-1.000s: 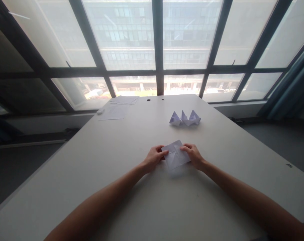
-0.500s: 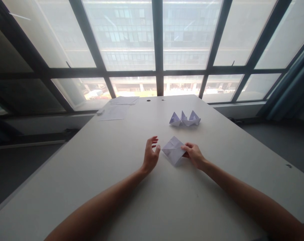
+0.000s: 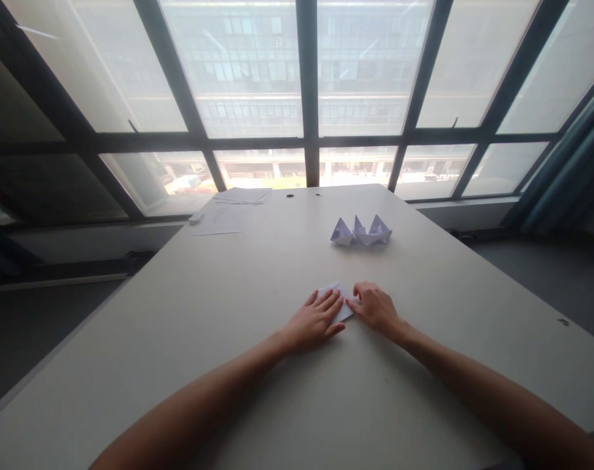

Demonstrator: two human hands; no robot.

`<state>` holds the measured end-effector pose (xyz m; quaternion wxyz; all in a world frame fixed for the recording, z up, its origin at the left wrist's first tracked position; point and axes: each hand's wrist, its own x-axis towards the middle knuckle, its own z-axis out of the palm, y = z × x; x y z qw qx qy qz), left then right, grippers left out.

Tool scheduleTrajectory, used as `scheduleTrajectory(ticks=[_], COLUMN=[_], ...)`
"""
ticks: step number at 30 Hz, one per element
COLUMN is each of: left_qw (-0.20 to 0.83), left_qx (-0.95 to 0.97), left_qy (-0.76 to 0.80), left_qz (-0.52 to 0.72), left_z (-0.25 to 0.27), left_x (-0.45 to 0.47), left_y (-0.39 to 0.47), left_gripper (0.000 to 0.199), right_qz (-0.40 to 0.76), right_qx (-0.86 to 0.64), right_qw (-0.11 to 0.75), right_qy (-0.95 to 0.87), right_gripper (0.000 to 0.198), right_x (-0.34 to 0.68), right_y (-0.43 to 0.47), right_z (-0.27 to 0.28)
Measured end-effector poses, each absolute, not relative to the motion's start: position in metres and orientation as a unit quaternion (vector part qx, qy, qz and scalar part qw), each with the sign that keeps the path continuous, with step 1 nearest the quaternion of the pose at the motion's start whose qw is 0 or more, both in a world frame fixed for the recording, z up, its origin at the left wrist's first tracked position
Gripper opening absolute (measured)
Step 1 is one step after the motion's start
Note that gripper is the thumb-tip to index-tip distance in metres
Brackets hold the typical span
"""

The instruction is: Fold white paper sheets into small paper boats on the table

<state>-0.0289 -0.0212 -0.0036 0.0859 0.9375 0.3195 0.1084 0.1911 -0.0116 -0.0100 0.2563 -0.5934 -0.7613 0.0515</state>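
A folded white paper (image 3: 344, 313) lies flat on the white table (image 3: 258, 405), mostly covered by my hands. My left hand (image 3: 316, 318) rests palm down across its left part, fingers stretched out and pressing on it. At the paper's right corner is my right hand (image 3: 377, 309), its fingers curled and the thumb touching the edge; its grip is partly hidden. Beyond the hands stand folded paper boats, one on the left (image 3: 343, 234) and one on the right (image 3: 375, 233), close together.
Loose paper sheets (image 3: 221, 220) lie at the table's far left, with a small white object (image 3: 196, 219) beside them. A round dark hole (image 3: 290, 196) is near the far edge. Large windows (image 3: 258, 72) rise behind the table, and a blue curtain (image 3: 566, 176) hangs at the right.
My left hand has moved right and down onto the paper. The paper, raised in my right hand before, now lies flat on the table. The boats have not moved.
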Motion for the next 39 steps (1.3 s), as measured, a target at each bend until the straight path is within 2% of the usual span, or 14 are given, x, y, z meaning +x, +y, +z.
scheduleTrajectory(ticks=[4, 7, 12, 20, 26, 30, 34, 39], left_qw=[0.087, 0.092, 0.095, 0.044, 0.064, 0.055, 0.038, 0.024], left_qx=[0.941, 0.931, 0.9, 0.917, 0.917, 0.89, 0.85, 0.873], left_qy=[0.314, 0.339, 0.412, 0.383, 0.391, 0.446, 0.512, 0.46], left_qz=[0.094, 0.099, 0.104, 0.106, 0.055, 0.075, 0.118, 0.158], left_z=[-0.001, -0.001, -0.006, -0.003, -0.009, -0.014, -0.014, -0.009], left_x=[-0.029, -0.029, -0.035, -0.033, -0.033, -0.035, -0.04, -0.04], left_y=[-0.021, -0.018, -0.002, -0.007, -0.008, -0.001, 0.006, 0.005], left_gripper=[0.068, 0.068, 0.071, 0.065, 0.055, 0.053, 0.05, 0.048], right_qz=[0.051, 0.094, 0.111, 0.091, 0.036, -0.018, -0.008, -0.02], right_qx=[-0.472, -0.441, -0.45, -0.477, -0.507, -0.519, -0.527, -0.529], right_qw=[0.181, 0.104, 0.07, 0.059, 0.068, 0.107, 0.127, 0.154], right_qy=[-0.861, -0.887, -0.883, -0.872, -0.859, -0.848, -0.84, -0.834], right_gripper=[0.05, 0.055, 0.057, 0.059, 0.058, 0.047, 0.033, 0.029], right_x=[0.194, 0.195, 0.194, 0.19, 0.182, 0.179, 0.181, 0.183], right_y=[-0.009, -0.006, -0.009, -0.013, -0.019, -0.026, -0.028, -0.027], right_z=[-0.01, -0.011, -0.009, -0.009, -0.009, -0.001, 0.009, 0.013])
